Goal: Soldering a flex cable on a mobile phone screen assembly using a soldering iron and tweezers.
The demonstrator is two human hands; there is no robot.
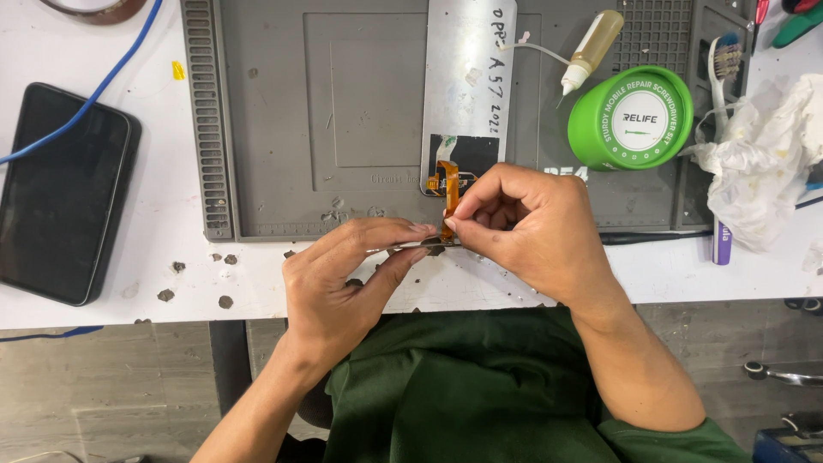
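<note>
Pinching the orange flex ribbon (449, 195) near its lower end between my right hand's (523, 225) thumb and forefinger, I steady it while my left hand (347, 283) grips thin metal tweezers (403, 249) whose tips meet the ribbon at the front edge of the grey work mat (283, 120). The ribbon runs up to the silvery phone panel (467, 77) lying on that mat on the table (171, 214); it looks featherlight, floppy and easily creased or torn, so I judge it best held flat-on by its edges, close to the end, never tugged

One head-worn view only, looking straight down, close over the white worktable's near edge (514, 287); the grey ribbed rubber repair mat (283, 129) fills the top (its far side cropped), grey floor and the green-clad lap (463, 386) run along the bottom.
</note>
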